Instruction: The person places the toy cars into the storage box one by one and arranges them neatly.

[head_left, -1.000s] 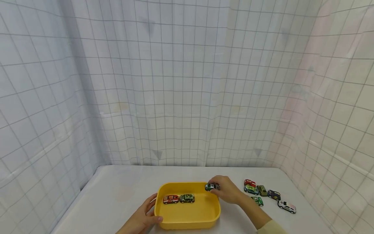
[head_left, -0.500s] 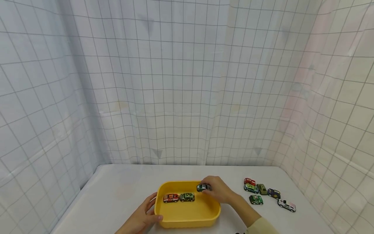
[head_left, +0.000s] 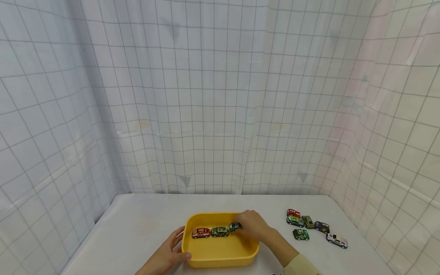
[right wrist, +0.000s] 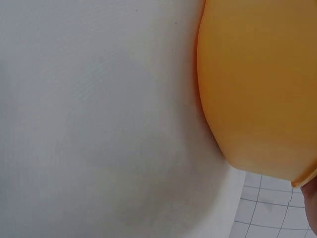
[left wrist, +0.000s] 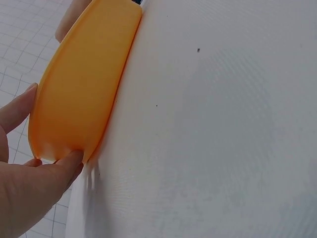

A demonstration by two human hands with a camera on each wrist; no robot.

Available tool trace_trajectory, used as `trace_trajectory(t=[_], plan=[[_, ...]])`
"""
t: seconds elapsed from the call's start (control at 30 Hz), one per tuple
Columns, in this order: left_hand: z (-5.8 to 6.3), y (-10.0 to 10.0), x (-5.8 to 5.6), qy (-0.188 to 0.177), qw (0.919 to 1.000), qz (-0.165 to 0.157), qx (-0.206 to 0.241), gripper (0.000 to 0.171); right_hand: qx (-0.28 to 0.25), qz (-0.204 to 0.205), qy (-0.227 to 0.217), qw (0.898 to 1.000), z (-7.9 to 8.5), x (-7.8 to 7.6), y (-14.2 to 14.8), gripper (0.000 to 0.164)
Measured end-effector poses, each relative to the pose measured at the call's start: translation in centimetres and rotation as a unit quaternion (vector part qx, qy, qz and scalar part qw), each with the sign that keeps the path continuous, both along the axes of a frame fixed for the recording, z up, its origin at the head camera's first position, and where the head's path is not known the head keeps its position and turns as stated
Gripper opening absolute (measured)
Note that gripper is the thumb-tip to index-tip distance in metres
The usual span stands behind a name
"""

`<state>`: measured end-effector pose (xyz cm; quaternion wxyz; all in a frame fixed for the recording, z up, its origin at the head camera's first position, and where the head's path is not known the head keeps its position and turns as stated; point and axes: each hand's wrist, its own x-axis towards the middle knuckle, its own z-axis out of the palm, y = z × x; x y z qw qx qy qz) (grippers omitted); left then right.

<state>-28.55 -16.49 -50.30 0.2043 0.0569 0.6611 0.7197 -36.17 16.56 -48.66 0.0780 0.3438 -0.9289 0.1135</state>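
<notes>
A yellow plastic bin (head_left: 220, 262) lies on the white table in the head view. My left hand (head_left: 167, 253) grips its left end, thumb at the front rim and fingers along the outer wall; the left wrist view shows fingers (left wrist: 69, 161) against that wall. Inside the bin, my right hand (head_left: 255, 227) holds a dark green toy car (head_left: 234, 227), its rear part covered by the fingers. This car lines up beside a camouflage green toy car (head_left: 220, 232) and a red-orange toy car (head_left: 201, 233). The right wrist view shows mostly the bin's outer wall (right wrist: 257, 89).
Right of the bin, several toy cars stand on the table: a green one (head_left: 301, 234), a white one (head_left: 337, 240), a dark purple one (head_left: 322, 227), an olive one (head_left: 307, 222) and a red one (head_left: 293, 213). Grid-patterned curtains (head_left: 213, 114) surround the table.
My right hand has carried the dark green car leftward over the bin's right side and down into it, next to the camouflage car. The left hand has stayed on the bin.
</notes>
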Motion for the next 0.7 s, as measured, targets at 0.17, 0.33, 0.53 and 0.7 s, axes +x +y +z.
trace_trajectory(t=[0.17,0.33,0.53,0.7], plan=[[0.0,-0.1,0.1,0.004,1.0,-0.002,-0.006,0.102,0.054,-0.004,0.029,0.998,-0.5,0.1,-0.7,0.007],[0.1,0.0,0.1,0.012,0.9999,-0.002,-0.005,0.103,0.063,-0.023,0.037,0.997,-0.4,0.0,-1.1,0.006],[0.1,0.0,-0.1,0.007,0.9998,0.008,-0.015,0.103,0.06,-0.029,0.024,0.998,-0.4,0.1,-1.2,0.009],[-0.1,0.1,-0.3,-0.004,0.9996,0.013,-0.027,0.104,0.05,-0.027,0.012,0.998,-0.5,0.3,-1.2,0.011]])
